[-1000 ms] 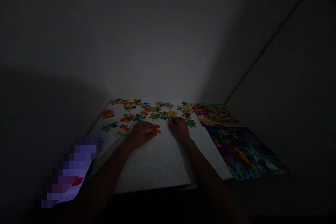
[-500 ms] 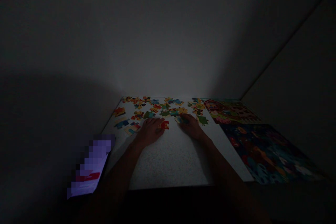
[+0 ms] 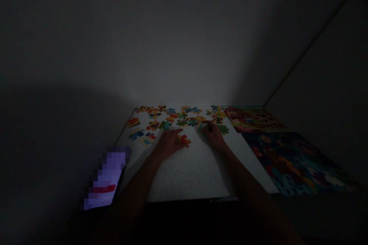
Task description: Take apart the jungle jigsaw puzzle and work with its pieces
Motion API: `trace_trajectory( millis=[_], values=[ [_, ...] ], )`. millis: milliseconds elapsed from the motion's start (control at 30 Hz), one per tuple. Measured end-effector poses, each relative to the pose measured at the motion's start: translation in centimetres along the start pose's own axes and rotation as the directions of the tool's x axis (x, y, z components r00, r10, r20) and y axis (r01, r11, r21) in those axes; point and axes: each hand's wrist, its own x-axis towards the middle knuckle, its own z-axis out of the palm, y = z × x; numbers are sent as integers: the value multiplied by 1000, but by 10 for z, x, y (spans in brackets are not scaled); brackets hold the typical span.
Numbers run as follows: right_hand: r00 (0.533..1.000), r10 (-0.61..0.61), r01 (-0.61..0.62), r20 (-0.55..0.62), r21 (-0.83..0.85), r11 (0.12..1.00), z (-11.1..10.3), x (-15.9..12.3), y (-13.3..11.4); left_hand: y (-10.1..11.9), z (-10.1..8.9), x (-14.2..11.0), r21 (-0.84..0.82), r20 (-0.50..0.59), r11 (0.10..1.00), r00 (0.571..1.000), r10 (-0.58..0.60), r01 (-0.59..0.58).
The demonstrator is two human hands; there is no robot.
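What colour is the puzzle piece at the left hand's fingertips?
Mostly red with some orange-yellow, as far as the dim head view shows: the puzzle piece lies at the left hand.

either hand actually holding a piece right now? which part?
Too dark to be sure. Left hand rests flat, fingertips on the near edge of a red-orange piece. Right hand touches a blue-green piece with its fingertips. Neither piece looks lifted off the table.

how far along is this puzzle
Done: two finished pictures, the barn puzzle and the dark blue puzzle, lie at the right. In hand: left hand rests by a red piece; right hand touches scattered pieces. Left: nearly all loose pieces lie unjoined.
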Motion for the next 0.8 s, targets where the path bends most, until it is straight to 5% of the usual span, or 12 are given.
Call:
trace_trajectory(
  millis=[200, 567, 800],
  values=[
    [999, 40, -39, -10, 95, 995, 4, -3, -4, -1, 0, 1, 44, -102, 998, 994, -42, 47],
    [999, 25, -29, 40, 98, 995, -1, -6, -9, -8, 1, 0, -13, 59, 992, 990, 125, -124],
    [1000, 6, -6, -29, -10, 1000, 1, -4, -4, -3, -1, 1, 36, -134, 997, 989, -65, 71]
  ],
)
